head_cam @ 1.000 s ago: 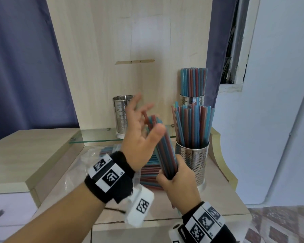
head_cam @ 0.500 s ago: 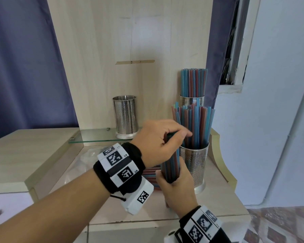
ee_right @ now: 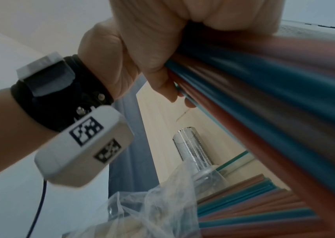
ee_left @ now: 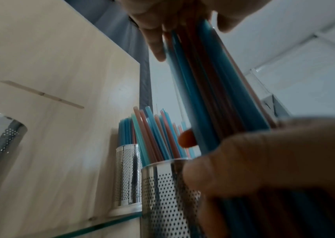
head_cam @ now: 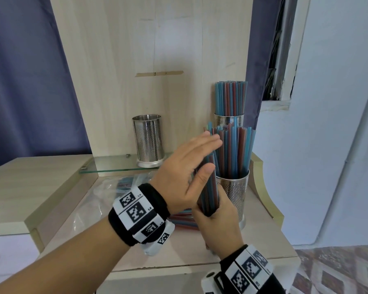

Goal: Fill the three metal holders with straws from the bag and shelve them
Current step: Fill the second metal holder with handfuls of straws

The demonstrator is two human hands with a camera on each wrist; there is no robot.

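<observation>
The right hand (head_cam: 218,224) is fisted low, thumb up, while the left hand (head_cam: 187,175) apparently lies flat-fingered just above.

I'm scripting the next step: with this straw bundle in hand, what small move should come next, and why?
Probably carry the bundle, gripped at its base by the right hand, left hand flat against it, to the empty holder on the glass shelf; the other two holders already look full.

1. Head view: soft, even daylight, brightest on the white wall (head_cam: 338,102) at right; edges bow with the wide lens.
2. Left wrist view: dimmer, the near hand (ee_left: 274,169) a dark blur, the straws (ee_left: 213,96) smeared.
3. Right wrist view: close straws (ee_right: 284,96) out of focus; glare glints off the metal holder (ee_right: 193,148).
</observation>
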